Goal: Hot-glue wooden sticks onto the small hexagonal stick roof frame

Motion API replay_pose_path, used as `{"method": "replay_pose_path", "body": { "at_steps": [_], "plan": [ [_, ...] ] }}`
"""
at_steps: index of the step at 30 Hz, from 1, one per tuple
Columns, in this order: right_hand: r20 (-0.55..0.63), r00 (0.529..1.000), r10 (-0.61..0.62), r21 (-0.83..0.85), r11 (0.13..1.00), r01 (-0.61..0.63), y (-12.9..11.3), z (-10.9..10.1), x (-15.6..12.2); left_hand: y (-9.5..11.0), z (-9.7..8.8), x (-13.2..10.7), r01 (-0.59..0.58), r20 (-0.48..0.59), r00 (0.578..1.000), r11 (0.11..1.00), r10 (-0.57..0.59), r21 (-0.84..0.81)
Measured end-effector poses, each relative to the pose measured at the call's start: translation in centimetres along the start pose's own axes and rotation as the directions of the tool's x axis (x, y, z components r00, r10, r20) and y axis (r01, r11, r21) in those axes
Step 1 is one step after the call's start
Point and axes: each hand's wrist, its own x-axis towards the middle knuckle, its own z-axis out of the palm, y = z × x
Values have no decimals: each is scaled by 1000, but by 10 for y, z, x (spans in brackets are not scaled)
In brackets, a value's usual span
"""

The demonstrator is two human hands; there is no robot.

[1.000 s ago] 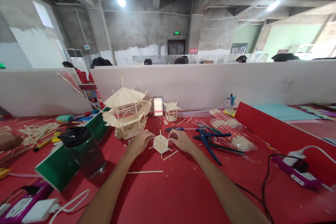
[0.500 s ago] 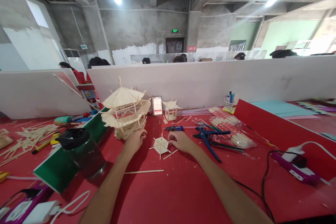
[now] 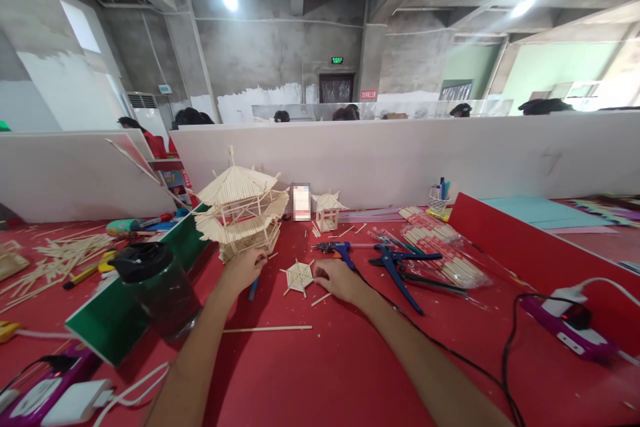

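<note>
Left hand (image 3: 245, 268) now clamps fingers on a blue pen (image 3: 253, 289); right hand (image 3: 339, 279) touches stick web (image 3: 299, 276), grip unclear.

The stick web (image 3: 299, 277) lies mid-frame on the worktop (image 3: 300, 373), between the left hand (image 3: 245, 268) and the right hand (image 3: 337, 278). The stick tower (image 3: 243, 213) stands behind the left hand, with the small pavilion (image 3: 327, 210) to its right. The glue gun (image 3: 340, 250) lies behind the right hand, the cutters (image 3: 395, 263) further right, and the jar (image 3: 160, 287) at lower left.
</note>
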Motion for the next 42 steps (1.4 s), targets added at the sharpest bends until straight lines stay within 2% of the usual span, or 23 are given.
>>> {"method": "replay_pose_path", "body": {
  "at_steps": [3,6,9,11,14,17,22,26,30,35,42],
  "plan": [
    [1,1000,-17,-13,1000,17,1,-2,0,-1,-2,-1,-22,37,999,1000,22,17],
    [5,999,-37,-6,999,37,7,-11,-1,5,0,-3,-174,63,983,985,174,-15],
    [151,988,-42,58,998,33,13,-23,-5,19,4,-6,-329,98,937,942,334,-69],
    [279,958,-62,81,996,41,15,-30,-8,28,6,-9,-384,121,912,919,392,-86],
    [391,917,-82,30,997,76,14,-34,-10,37,7,-12,-410,136,899,909,416,-72],
    [425,900,-92,-64,989,131,11,-33,-10,40,9,-12,-426,95,897,901,432,-75],
    [370,918,-145,-123,971,203,8,-30,-11,42,22,-11,-484,-27,875,868,484,-109],
    [258,954,-153,-119,975,188,10,-32,-11,43,36,-11,-503,6,862,857,507,-115],
    [203,961,-186,-97,973,208,11,-30,-9,42,40,-11,-500,41,858,852,511,-155],
    [197,958,-210,-72,971,228,8,-21,-6,40,44,-9,-525,25,837,817,546,-237],
    [202,949,-242,-86,961,263,9,-14,-5,36,49,-7,-515,23,842,815,539,-268]
  ]
}}
